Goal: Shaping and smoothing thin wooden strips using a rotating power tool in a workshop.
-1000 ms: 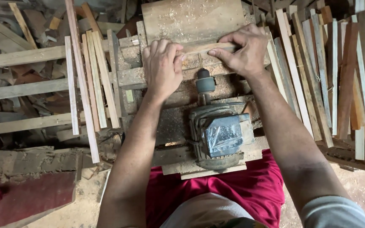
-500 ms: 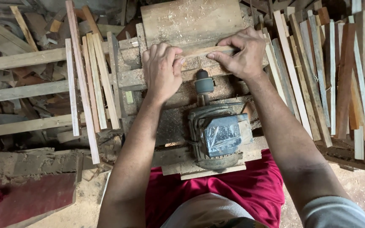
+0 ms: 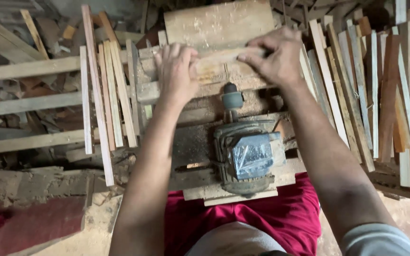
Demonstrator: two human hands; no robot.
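Head view, the only one: I look straight down on a rough wooden table [image 3: 167, 90] with an electric motor [image 3: 246, 159] mounted at its near edge, shaft pointing away from me toward a dusty board [image 3: 219, 21].

Item under handling: a narrow wooden strip [image 3: 219, 56], lying crosswise on the table just beyond the shaft end [image 3: 232, 98]. I judge it light, stiff and dry, rough-sawn rather than slippery, thin enough to snap or splinter if bent across its length. Its ends look the sound places to hold, with downward pressure spread along the flat face and fingers kept away from the shaft.

Left hand [image 3: 175, 71]: laid palm-down on the left part of the strip, fingers extended and together, pressing rather than wrapping. Forearm runs straight up from the lower frame, wrist nearly flat.

Right hand [image 3: 276, 57]: curled over the right end of the strip, fingertips pinching its edge, knuckles raised. Forearm comes in diagonally from the lower right, a grey sleeve [image 3: 380, 239] at the elbow.

Surroundings: loose slats [image 3: 110, 99] stacked left of the table, a further stack of slats [image 3: 361, 90] leaning at right, sawdust on the floor [image 3: 96, 223].
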